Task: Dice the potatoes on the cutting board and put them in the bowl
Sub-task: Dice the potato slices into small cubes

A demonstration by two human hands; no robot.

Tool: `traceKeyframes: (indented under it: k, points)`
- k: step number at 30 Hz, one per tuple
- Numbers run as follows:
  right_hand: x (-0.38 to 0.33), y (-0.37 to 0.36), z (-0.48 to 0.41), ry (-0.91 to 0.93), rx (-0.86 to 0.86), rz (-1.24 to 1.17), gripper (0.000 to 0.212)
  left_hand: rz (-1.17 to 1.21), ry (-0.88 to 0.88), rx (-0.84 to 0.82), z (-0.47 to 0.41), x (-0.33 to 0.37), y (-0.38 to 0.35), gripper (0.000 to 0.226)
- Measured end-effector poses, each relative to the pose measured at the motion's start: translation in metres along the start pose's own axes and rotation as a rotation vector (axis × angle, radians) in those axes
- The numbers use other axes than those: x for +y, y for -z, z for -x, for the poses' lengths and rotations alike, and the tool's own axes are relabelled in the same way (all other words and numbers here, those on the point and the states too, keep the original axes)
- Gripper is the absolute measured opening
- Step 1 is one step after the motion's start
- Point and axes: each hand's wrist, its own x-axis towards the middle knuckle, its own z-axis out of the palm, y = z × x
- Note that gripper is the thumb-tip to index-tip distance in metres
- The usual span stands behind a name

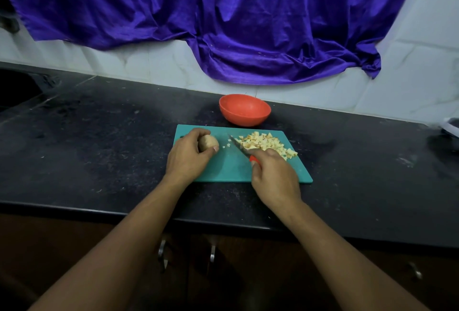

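Observation:
A teal cutting board [223, 169] lies on the black counter. My left hand [187, 155] grips a whole brown potato [208, 142] at the board's left end. My right hand [274, 176] holds a knife [239, 148] by its red handle, the blade pointing up and left between the potato and a pile of diced potato [265, 145] on the board's right part. A few small bits lie beside the blade. An orange-red bowl [244, 109] stands just behind the board; no pieces show inside it.
The black counter [99, 136] stretches left and right of the board. A purple cloth [223, 25] hangs over the white tiled wall behind. A white object [450, 128] sits at the far right edge. Cabinet handles [162, 252] show below the counter's front edge.

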Motion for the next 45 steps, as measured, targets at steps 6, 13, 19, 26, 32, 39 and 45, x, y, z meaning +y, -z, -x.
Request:
traceKeyframes:
  k: [6, 13, 19, 26, 32, 39, 45]
  points:
    - [0.002, -0.004, 0.011, 0.03, 0.083, -0.11, 0.038, -0.001, -0.052, -0.138, 0.009, -0.004, 0.007, 0.048]
    - [0.002, -0.003, 0.014, 0.053, 0.089, -0.111, 0.038, -0.027, -0.134, -0.193, 0.019, -0.003, 0.015, 0.048]
    - [0.002, -0.003, 0.014, 0.046, 0.095, -0.128, 0.038, -0.033, -0.158, -0.168, 0.02, -0.001, 0.014, 0.048]
    - [0.003, -0.002, 0.015, 0.048, 0.105, -0.147, 0.037, 0.001, -0.2, -0.286, 0.02, -0.002, 0.013, 0.065]
    - [0.001, -0.002, 0.015, 0.054, 0.101, -0.146, 0.037, -0.084, -0.129, -0.142, 0.02, 0.005, 0.01, 0.042]
    - [-0.003, 0.003, 0.017, 0.037, 0.048, -0.215, 0.032, -0.015, -0.136, -0.171, 0.022, 0.003, 0.011, 0.039]
    - [-0.018, 0.016, 0.012, 0.014, -0.142, -0.242, 0.038, -0.023, -0.118, -0.189, 0.019, 0.002, 0.011, 0.037]
